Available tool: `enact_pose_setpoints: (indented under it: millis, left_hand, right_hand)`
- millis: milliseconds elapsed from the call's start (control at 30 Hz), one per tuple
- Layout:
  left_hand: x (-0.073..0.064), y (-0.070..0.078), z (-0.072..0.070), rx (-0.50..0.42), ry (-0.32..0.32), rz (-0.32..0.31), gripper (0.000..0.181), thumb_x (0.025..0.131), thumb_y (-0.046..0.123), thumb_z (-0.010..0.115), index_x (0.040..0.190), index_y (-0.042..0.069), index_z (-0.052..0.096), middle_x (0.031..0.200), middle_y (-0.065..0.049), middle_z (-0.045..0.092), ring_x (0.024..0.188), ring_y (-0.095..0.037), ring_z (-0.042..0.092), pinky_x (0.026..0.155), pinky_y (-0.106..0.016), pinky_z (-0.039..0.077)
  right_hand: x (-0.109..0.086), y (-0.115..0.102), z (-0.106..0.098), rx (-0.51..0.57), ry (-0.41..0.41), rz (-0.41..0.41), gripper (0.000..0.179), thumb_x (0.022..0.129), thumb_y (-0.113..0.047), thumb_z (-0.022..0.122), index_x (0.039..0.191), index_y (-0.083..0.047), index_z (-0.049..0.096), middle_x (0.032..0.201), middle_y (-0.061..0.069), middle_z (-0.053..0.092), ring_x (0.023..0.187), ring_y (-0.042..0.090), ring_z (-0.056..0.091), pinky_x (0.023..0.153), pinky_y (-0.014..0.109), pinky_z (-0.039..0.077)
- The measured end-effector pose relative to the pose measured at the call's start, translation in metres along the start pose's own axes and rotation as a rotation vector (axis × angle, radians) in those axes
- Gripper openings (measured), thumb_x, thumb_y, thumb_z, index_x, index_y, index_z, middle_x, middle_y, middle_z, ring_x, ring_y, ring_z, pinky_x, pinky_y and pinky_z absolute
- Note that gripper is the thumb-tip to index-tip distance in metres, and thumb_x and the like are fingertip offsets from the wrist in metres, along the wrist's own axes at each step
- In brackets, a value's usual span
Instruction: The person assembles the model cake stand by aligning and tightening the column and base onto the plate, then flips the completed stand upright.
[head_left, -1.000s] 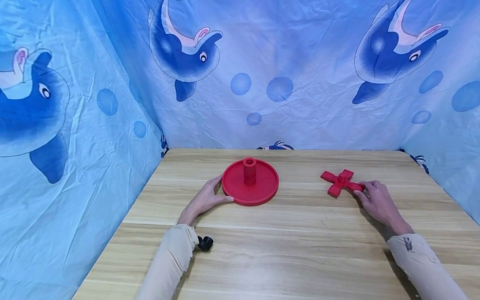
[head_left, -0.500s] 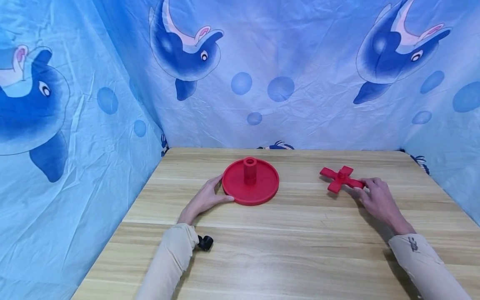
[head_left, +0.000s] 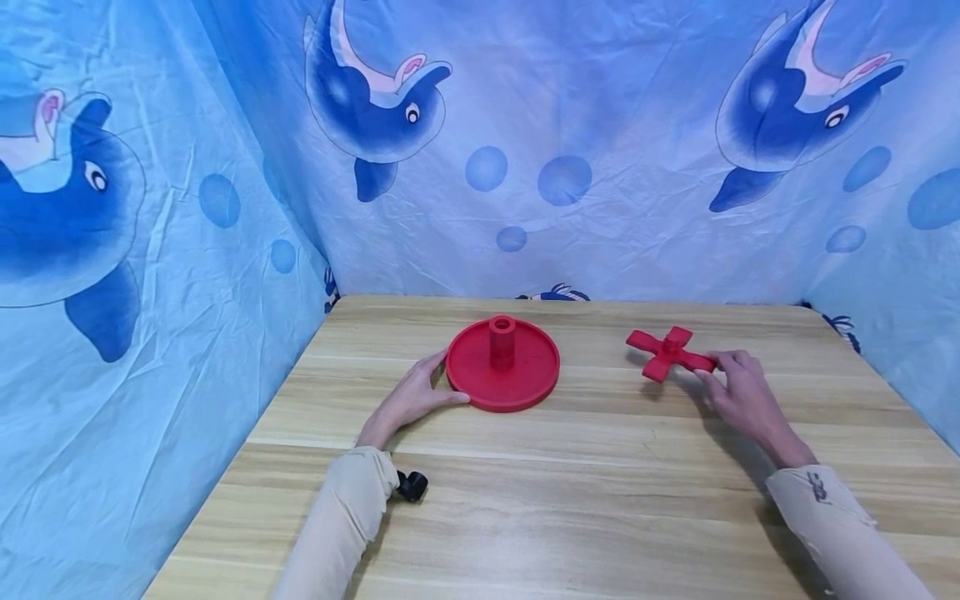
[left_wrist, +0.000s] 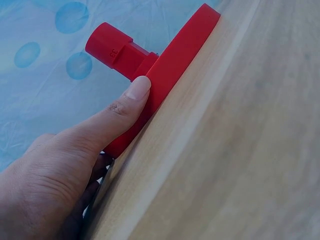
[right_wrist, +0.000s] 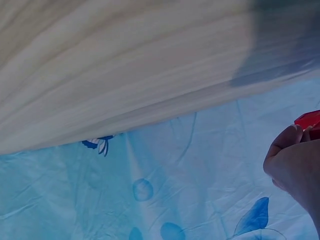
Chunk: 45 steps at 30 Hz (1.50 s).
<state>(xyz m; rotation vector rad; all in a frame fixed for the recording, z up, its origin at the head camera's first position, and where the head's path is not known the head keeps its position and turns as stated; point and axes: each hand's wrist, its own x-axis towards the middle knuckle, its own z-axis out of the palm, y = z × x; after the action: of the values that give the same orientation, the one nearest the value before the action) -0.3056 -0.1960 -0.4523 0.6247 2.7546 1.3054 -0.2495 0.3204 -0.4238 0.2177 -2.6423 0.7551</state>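
1. Since the earlier head frame, the person's right hand (head_left: pixel 738 396) and the red, four-armed, plastic-looking cross piece (head_left: pixel 670 348) have moved a little leftward, towards the middle of the table; the left side looks unchanged
2. At the left, the person's left hand (head_left: pixel 408 396) holds the left edge of a red, round, plastic-looking tray (head_left: pixel 471 375). Thumb and fingers are spread apart around the rim, and the left wrist view shows the thumb lying against its outer wall
3. The tray sits flat on the pale wood-grain table (head_left: pixel 555 492), left of centre, with a red hollow cylindrical post (head_left: pixel 502 346) upright in its middle, the opening facing up
4. Further right, well apart from the tray, the cross piece appears raised just off the table, judging by the shadow beneath it, with a short stub facing up at its centre
5. At the right, the right hand pinches the end of the nearest arm between thumb and fingers; the right wrist view catches only a sliver of red there
6. The step in hand seems to be carrying the cross piece while the tray is steadied; the next move calls for a firm pinch, since the hold is at one end and the piece could tip
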Motion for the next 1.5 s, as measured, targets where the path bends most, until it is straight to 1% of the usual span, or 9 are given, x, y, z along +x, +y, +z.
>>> enact_pose_setpoints:
  millis: [200,467,633,900,1033,1167,1267,1367,1500]
  left_hand:
    - [0.001,-0.002,0.001,0.011,0.0,-0.011,0.105,0.08,0.055,0.086,0.163,0.017,0.035,0.161,-0.002,0.041,0.15,-0.024,0.032,0.121,-0.053,0.026]
    - [0.001,-0.004,0.001,0.007,0.005,-0.018,0.104,0.08,0.055,0.086,0.163,0.018,0.035,0.161,-0.002,0.04,0.15,-0.025,0.032,0.121,-0.053,0.028]
    - [0.0,-0.003,0.001,0.015,0.007,-0.024,0.104,0.08,0.055,0.086,0.163,0.019,0.035,0.161,-0.002,0.04,0.15,-0.025,0.032,0.121,-0.053,0.028]
    - [-0.001,-0.003,0.0,0.014,0.008,-0.018,0.105,0.08,0.057,0.086,0.163,0.017,0.035,0.162,-0.004,0.04,0.15,-0.027,0.032,0.12,-0.055,0.028]
    - [-0.001,-0.003,0.0,0.021,0.009,-0.031,0.106,0.079,0.058,0.086,0.163,0.017,0.035,0.162,-0.005,0.039,0.15,-0.029,0.032,0.119,-0.056,0.03]
    - [-0.001,-0.003,0.0,0.015,0.007,-0.028,0.105,0.08,0.057,0.086,0.163,0.017,0.036,0.161,-0.004,0.04,0.149,-0.027,0.032,0.119,-0.055,0.031]
    - [-0.001,-0.003,0.0,0.007,0.006,-0.018,0.105,0.08,0.057,0.086,0.163,0.017,0.036,0.161,-0.003,0.04,0.149,-0.027,0.033,0.119,-0.055,0.031]
    - [-0.001,-0.003,0.0,0.004,0.009,-0.014,0.104,0.08,0.057,0.086,0.163,0.017,0.036,0.161,-0.002,0.041,0.149,-0.027,0.033,0.119,-0.056,0.031]
    - [0.0,-0.004,0.0,-0.009,0.007,0.009,0.102,0.081,0.053,0.086,0.163,0.017,0.036,0.16,-0.001,0.041,0.149,-0.026,0.033,0.12,-0.055,0.028]
  right_hand:
    - [0.001,-0.003,0.005,0.027,0.031,-0.035,0.033,0.099,-0.003,0.068,0.122,0.019,0.058,0.114,0.035,0.05,0.107,0.051,0.041,0.086,0.065,0.037]
    - [0.007,-0.012,0.009,0.052,0.043,-0.038,0.036,0.1,-0.005,0.067,0.125,0.019,0.058,0.117,0.035,0.049,0.112,0.052,0.041,0.09,0.067,0.037]
    - [0.012,-0.019,0.011,0.061,0.068,-0.063,0.034,0.099,-0.003,0.068,0.123,0.019,0.059,0.115,0.034,0.05,0.11,0.05,0.041,0.088,0.065,0.036]
    - [0.018,-0.028,0.015,0.101,0.132,-0.133,0.029,0.097,0.002,0.069,0.118,0.019,0.061,0.108,0.034,0.053,0.103,0.049,0.043,0.084,0.06,0.035]
    - [0.021,-0.033,0.018,0.111,0.138,-0.145,0.03,0.097,0.002,0.069,0.12,0.019,0.061,0.107,0.033,0.053,0.103,0.048,0.043,0.083,0.059,0.035]
    - [0.025,-0.038,0.021,0.127,0.148,-0.162,0.028,0.094,0.005,0.07,0.118,0.018,0.062,0.106,0.032,0.053,0.102,0.047,0.044,0.083,0.057,0.035]
    - [0.027,-0.043,0.024,0.141,0.15,-0.164,0.027,0.094,0.005,0.07,0.117,0.018,0.063,0.107,0.031,0.054,0.103,0.046,0.044,0.083,0.056,0.035]
    - [0.028,-0.047,0.025,0.149,0.135,-0.143,0.027,0.096,0.003,0.07,0.119,0.017,0.063,0.108,0.031,0.054,0.105,0.046,0.043,0.084,0.056,0.035]
    - [0.029,-0.052,0.026,0.154,0.117,-0.122,0.029,0.097,0.001,0.069,0.122,0.016,0.062,0.111,0.03,0.053,0.106,0.045,0.042,0.084,0.056,0.036]
